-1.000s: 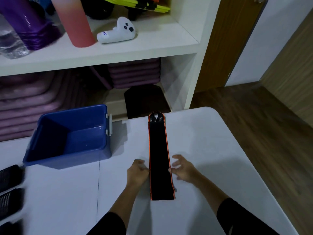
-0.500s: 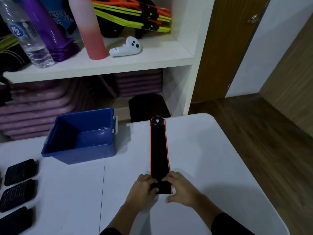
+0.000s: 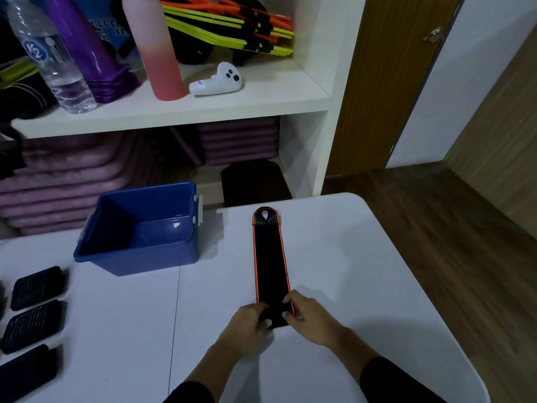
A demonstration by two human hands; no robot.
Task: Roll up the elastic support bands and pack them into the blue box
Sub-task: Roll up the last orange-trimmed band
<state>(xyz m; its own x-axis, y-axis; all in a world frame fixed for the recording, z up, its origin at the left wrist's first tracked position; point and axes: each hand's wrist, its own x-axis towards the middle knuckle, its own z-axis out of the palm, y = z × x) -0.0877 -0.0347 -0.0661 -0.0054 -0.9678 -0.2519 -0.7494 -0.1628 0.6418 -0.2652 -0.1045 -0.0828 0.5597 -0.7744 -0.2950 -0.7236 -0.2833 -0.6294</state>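
On the shelf (image 3: pixel 203 107) ahead of me, the clear water bottle (image 3: pixel 55 68) at the left wears a label with a round blue badge (image 3: pixel 35 51) that reads "K2" in white. The smaller print beside the badge is too blurred for me to read. Behind the tall purple container (image 3: pixel 84 39) stands a blue package (image 3: pixel 109 26) with white capitals. I can make out "LUC" on the upper line and "ST" on the line below; the containers in front hide the rest. The white controller (image 3: pixel 216 80) lying on the same shelf has a short mark handwritten in blue ink (image 3: pixel 200 83) near its grip end. It looks like two characters, but I cannot tell which.
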